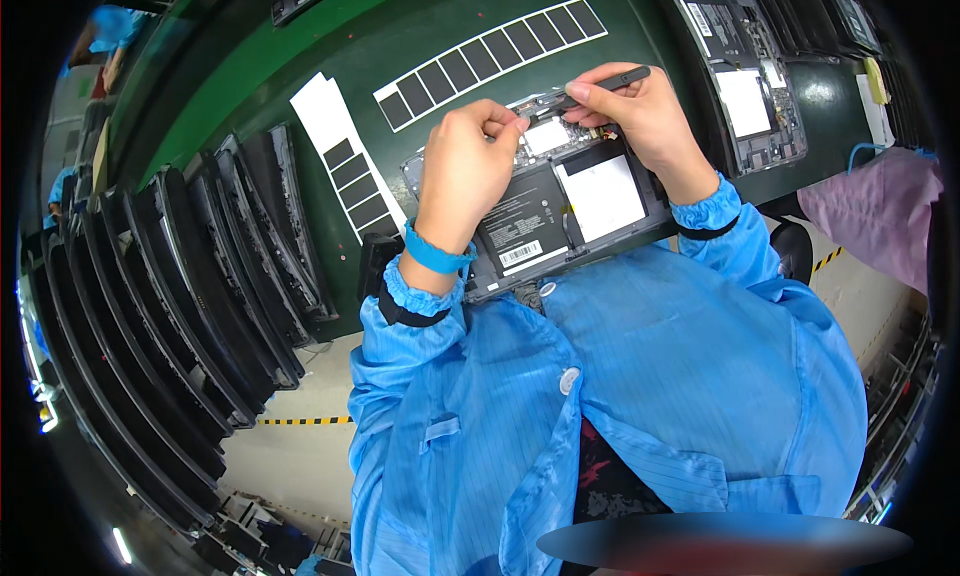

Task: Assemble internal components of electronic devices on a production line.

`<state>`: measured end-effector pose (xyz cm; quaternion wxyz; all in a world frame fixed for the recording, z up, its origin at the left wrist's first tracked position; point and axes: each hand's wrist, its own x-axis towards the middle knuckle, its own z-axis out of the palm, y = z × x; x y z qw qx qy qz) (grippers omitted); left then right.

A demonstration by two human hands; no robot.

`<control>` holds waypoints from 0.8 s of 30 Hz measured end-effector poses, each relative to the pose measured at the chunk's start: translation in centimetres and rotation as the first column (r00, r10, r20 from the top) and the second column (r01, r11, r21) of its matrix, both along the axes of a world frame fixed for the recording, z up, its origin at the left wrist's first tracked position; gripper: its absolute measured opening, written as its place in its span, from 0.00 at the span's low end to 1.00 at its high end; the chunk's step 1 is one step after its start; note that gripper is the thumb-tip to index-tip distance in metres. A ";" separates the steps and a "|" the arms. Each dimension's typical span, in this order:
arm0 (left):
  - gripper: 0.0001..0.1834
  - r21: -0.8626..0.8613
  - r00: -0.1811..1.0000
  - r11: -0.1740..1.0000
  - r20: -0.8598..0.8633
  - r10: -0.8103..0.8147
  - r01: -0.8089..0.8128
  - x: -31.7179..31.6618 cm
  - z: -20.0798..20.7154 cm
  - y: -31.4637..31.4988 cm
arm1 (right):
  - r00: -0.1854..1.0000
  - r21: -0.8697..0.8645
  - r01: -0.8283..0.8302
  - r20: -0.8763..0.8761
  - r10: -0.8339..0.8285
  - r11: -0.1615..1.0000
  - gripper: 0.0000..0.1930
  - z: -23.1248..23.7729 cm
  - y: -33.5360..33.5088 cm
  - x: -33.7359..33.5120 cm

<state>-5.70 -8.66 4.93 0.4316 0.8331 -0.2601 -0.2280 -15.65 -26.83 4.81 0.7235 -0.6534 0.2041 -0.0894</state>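
An open laptop base lies at the near edge of the bench, its insides facing up. It holds a black battery, a white panel and a circuit board with a white patch. My left hand is over the board's left part, thumb and forefinger pinched together; whatever is between them is too small to make out. In my right hand is a slim black tool that looks like tweezers, held like a pen over the board's far edge. Its tip is partly hidden by my fingers.
Beyond the laptop lies a white strip of black rectangular pads; more strips lie to the left. Dark laptop parts stand in a long row at left. Another open laptop base lies at right, near a pink cloth.
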 end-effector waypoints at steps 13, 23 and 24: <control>0.12 0.206 0.966 0.977 0.259 0.003 -0.058 0.0 0.5 -1.6 | 0.998 -0.034 0.061 0.033 -0.060 0.998 0.10 -1.1 0.5 0.4; 0.13 0.221 0.984 0.975 0.176 -0.029 -0.011 0.7 0.3 -1.8 | 0.997 -0.090 0.065 0.034 -0.062 0.994 0.09 -1.1 0.6 0.4; 0.12 0.221 0.982 0.975 0.184 -0.037 -0.004 0.8 0.2 -1.8 | 0.997 -0.106 0.072 0.041 -0.068 0.992 0.09 -1.1 0.7 0.4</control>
